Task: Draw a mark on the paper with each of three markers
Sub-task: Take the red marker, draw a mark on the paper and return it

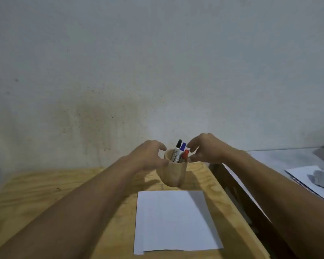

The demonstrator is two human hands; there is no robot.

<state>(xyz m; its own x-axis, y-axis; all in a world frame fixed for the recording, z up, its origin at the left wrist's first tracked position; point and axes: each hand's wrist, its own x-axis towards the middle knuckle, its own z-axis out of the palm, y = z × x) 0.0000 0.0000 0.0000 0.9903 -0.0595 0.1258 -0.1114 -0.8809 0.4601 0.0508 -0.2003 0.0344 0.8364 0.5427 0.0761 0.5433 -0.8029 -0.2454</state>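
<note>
- Cup [173, 176] — round wooden holder, upright on the counter [45, 193], near its far edge and close to the wall [157, 62]; taken as landmark for all entries below.
- Black marker [176, 150] — stands in the cup, leftmost, cap up, leaning slightly right.
- Blue marker [183, 146] — in the cup, just right of the black one, cap up.
- Red marker [185, 155] — in the cup, rightmost and lowest of the three, cap up.
- Paper [174, 221] — white sheet, flat on the counter just in front of the cup, not touching it; blank as far as can be seen.
- Left hand [148, 156] — at the cup's left rim, fingers spread and curved; thumb at or against the rim, nothing gripped.
- Right hand [206, 148] — at the cup's right side, fingers apart — fingertips [192, 144] close to the blue and red caps; contact cannot be told, nothing held.
- Other papers [310, 178] — on a grey surface well right of the cup, beyond the counter's edge.
</note>
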